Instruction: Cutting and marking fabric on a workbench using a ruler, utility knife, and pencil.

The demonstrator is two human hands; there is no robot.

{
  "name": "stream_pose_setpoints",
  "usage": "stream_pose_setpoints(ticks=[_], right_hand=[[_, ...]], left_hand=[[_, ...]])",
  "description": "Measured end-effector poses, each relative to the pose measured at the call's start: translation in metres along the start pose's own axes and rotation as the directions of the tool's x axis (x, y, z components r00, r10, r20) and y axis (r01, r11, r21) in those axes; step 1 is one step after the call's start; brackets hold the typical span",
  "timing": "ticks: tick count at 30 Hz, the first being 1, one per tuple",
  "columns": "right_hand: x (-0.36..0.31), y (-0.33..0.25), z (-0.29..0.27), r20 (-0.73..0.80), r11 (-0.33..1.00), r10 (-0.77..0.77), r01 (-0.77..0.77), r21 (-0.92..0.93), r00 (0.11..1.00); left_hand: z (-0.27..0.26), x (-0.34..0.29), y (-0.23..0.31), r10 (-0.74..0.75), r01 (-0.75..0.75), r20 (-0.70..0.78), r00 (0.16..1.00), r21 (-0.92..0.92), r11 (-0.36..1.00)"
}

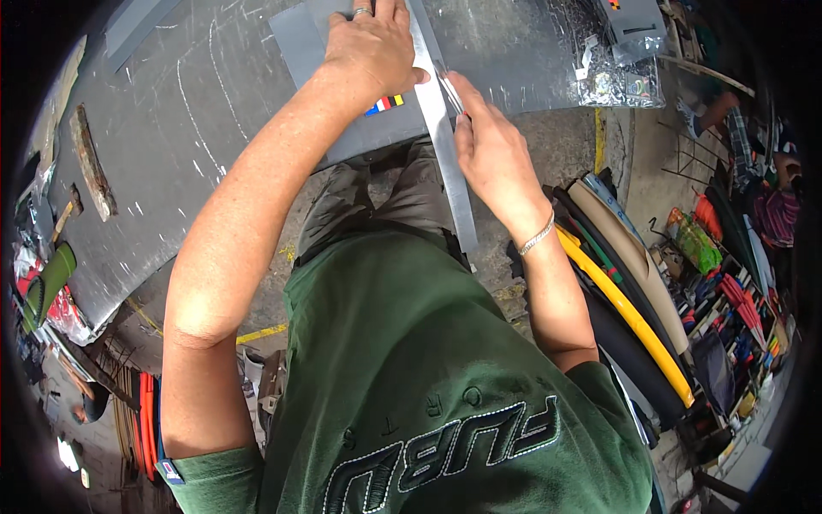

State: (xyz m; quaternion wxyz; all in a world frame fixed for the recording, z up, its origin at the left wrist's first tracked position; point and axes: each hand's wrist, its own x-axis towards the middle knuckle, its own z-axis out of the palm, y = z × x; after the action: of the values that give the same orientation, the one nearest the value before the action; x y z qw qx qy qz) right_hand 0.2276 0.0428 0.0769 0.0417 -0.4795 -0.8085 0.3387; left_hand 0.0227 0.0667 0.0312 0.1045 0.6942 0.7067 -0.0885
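There are two hands (370, 53) (499, 152), one straightedge (443, 141), one bracelet (538, 234).

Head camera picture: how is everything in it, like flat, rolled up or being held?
Left hand: palm down, thumb on the metal strip.
Right hand: closed on a slim tool.
Metal strip: straight, near end past the table edge.
Gray sheet: flat, under the strip.
Clear plastic packet: wrinkled.
Tan material: rolled up.

Left on worktop (158, 163): rough wood strip (92, 163); right: clear plastic packet (623, 86); off worktop, right: yellow roll (635, 310), tan roll (631, 250)
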Motion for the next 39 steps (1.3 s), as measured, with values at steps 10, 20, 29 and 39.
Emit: stream_pose_setpoints(ticks=[10, 20, 29, 39], right_hand=[[-0.027, 0.006, -0.001, 0.024, 0.997, 0.049, -0.051, 0.056, 0.998], [-0.030, 0.048, -0.045, -0.058, 0.977, 0.172, -0.162, 0.139, 0.983], [0.011, 0.035, -0.091, -0.200, 0.966, -0.028, 0.078, 0.247, 0.979], [0.126, 0.000, -0.033, -0.136, 0.122, 0.204, 0.112, 0.986, 0.970]], left_hand=[[-0.021, 0.000, 0.005, 0.096, -0.112, -0.083, 0.992, -0.209, 0.971], [-0.047, -0.001, 0.013, -0.054, 0.056, 0.226, 0.973, -0.001, 0.998], [0.017, -0.012, -0.032, 0.243, -0.398, -0.332, 0.911, -0.557, 0.729], [-0.034, -0.004, 0.006, -0.079, 0.084, 0.204, 0.976, -0.016, 0.996]])
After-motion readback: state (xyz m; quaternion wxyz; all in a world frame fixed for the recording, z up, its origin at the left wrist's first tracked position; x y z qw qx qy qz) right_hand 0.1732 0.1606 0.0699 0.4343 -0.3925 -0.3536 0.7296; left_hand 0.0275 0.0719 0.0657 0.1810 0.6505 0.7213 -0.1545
